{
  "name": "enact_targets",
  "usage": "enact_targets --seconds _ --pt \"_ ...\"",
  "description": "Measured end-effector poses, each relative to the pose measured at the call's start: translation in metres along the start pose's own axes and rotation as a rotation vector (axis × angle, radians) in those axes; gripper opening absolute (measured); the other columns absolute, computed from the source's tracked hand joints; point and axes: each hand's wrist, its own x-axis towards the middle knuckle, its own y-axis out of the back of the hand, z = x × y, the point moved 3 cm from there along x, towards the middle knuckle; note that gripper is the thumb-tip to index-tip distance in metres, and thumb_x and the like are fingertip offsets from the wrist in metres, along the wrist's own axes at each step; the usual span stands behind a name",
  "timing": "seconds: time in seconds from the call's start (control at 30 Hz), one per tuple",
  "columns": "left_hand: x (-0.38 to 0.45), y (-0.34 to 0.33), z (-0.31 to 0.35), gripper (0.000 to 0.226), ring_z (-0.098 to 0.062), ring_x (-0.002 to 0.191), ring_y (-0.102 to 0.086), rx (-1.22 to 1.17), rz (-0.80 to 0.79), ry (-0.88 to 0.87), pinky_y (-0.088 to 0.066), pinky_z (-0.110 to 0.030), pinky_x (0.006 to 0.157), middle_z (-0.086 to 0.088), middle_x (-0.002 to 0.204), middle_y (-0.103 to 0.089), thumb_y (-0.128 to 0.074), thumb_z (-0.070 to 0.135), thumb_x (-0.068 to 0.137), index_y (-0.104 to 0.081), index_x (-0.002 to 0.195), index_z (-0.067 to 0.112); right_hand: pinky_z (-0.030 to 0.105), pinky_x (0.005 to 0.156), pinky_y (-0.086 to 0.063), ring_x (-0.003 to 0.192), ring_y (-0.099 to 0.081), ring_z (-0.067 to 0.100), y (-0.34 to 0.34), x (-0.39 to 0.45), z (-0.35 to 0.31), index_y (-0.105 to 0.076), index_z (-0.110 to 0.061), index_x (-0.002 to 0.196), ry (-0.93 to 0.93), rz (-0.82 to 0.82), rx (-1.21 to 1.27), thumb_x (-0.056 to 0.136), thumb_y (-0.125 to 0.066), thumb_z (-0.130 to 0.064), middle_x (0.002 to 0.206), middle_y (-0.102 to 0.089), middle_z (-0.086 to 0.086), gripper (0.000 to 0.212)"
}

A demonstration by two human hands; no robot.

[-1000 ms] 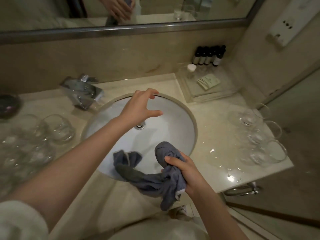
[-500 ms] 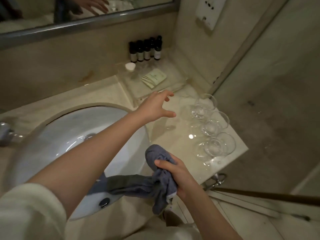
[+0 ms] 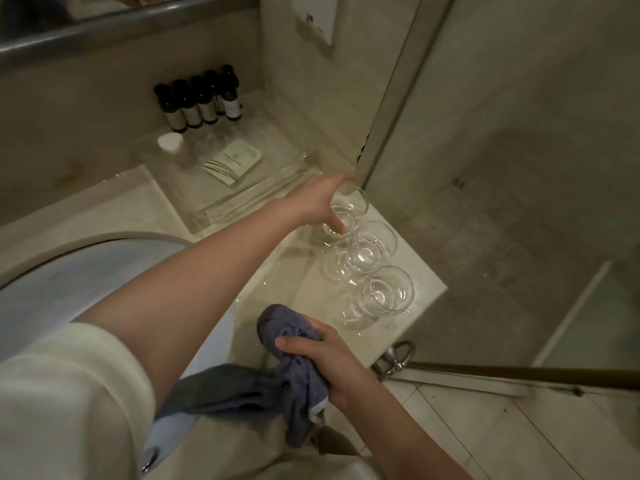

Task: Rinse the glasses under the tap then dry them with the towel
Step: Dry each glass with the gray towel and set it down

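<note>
Since half a second ago the left hand (image 3: 320, 199) has gone from hovering over the counter to the farthest glass (image 3: 346, 211), its fingers now curved over the far rim and its thumb down against the near side of the glass, so it looks to have hold of it. The view has also swung further right, leaving only part of the sink (image 3: 69, 271) in sight.

The right hand (image 3: 323, 358) is near the counter's front edge, clenched around a bunched blue-grey towel (image 3: 277, 386), whose loose end trails to the left under the left forearm.

I count three glasses along the right end of the wet counter (image 3: 284, 271), standing upright in a row: the farthest glass, a middle glass (image 3: 372, 245) just beside it, and a nearest glass (image 3: 389, 294) close to the counter corner.

Behind them lies a clear tray (image 3: 242, 199) with a folded packet (image 3: 232, 162) and a small white cap (image 3: 170, 142) on it. Five dark bottles (image 3: 199, 98) stand in a line against the wall.
</note>
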Motion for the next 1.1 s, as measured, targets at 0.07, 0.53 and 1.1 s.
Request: enact_targets --seconds 0.07,0.53,1.1 --pt "0.008 -0.005 0.002 0.104 -0.025 0.136 -0.039 0.009 -0.006 0.015 -0.036 -0.031 0.105 -0.009 0.148 -0.043 -0.090 0.019 0.065 -0.030 0.151 0.023 0.026 0.075 -0.053 0.088 -0.067 0.019 0.001 0.000 0.001 -0.069 -0.003 0.107 0.010 0.000 -0.001 0.068 -0.074 -0.004 0.096 -0.070 0.012 0.040" --pt "-0.035 0.001 -0.030 0.092 -0.026 0.121 -0.052 -0.226 0.194 0.133 -0.044 -0.031 0.092 -0.010 0.138 -0.049 -0.089 0.018 0.065 -0.040 0.143 0.019 0.028 0.074 -0.054 0.088 -0.069 0.021 0.006 -0.005 0.000 -0.065 -0.003 0.115 0.074 0.036 0.018 0.076 -0.072 -0.005 0.096 -0.072 0.013 0.039" --pt "-0.329 0.048 -0.101 0.077 -0.015 0.081 -0.061 -0.925 0.645 0.448 -0.050 -0.025 0.067 -0.005 0.108 -0.056 -0.089 0.023 0.050 -0.058 0.120 0.028 0.030 0.096 -0.051 0.116 -0.061 0.015 -0.125 -0.032 -0.003 -0.052 -0.014 0.137 0.518 -0.108 -0.247 0.080 -0.074 -0.012 0.127 -0.064 0.003 0.061"
